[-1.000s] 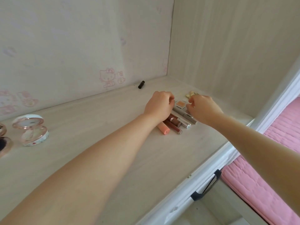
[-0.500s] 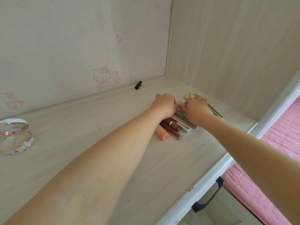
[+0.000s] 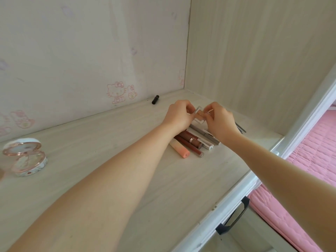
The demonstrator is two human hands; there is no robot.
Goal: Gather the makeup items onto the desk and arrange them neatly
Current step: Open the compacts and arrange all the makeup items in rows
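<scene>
My left hand (image 3: 179, 114) and my right hand (image 3: 221, 120) together pinch a small clear square compact (image 3: 200, 113) with a tan pan, held just above the desk (image 3: 109, 135) near its back right corner. Below the hands lies a row of tubes side by side: a peach tube (image 3: 181, 149), a thin brown gloss (image 3: 190, 146), a dark brown gloss (image 3: 192, 139) and silver-capped tubes (image 3: 205, 140). A black lipstick (image 3: 155, 99) lies by the back wall. An open round powder compact (image 3: 25, 159) sits at the far left.
A grey pencil-like stick (image 3: 241, 128) pokes out behind my right wrist. Wooden walls close the desk at the back and right. A drawer with a dark handle (image 3: 234, 219) sits below the desk's front edge, and a pink bed cover (image 3: 309, 160) lies to the right.
Both hands have lifted off the row of tubes and now hold the small square compact between them. The view has shifted slightly, bringing the round compact further in at the left.
</scene>
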